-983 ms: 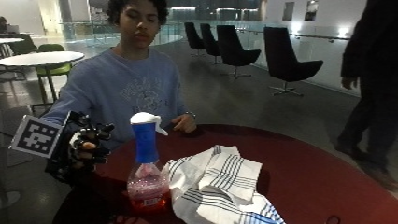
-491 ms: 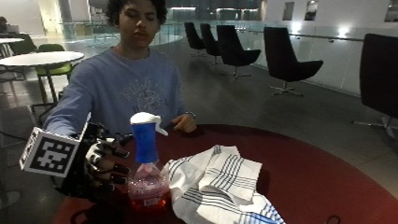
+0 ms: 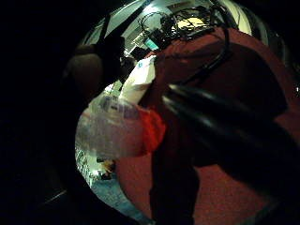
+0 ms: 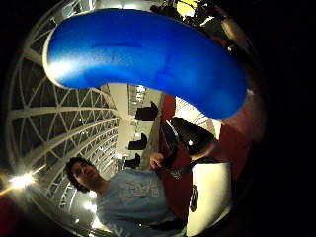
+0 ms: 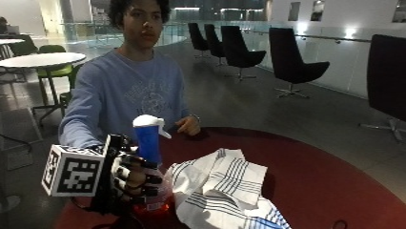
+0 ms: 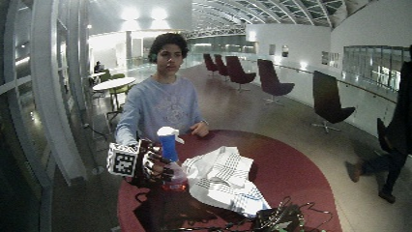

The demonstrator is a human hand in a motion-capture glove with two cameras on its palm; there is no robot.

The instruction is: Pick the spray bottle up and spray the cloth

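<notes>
The spray bottle [image 5: 149, 167], lower left of frame beside the cloth [image 5: 222, 191], could tip (fingers of the right hand [image 5: 130, 179] curl around its base only).

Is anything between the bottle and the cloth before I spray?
Nothing visible. The right hand grips the bottle standing on the table, and the cloth lies right beside it with no object between them.
</notes>
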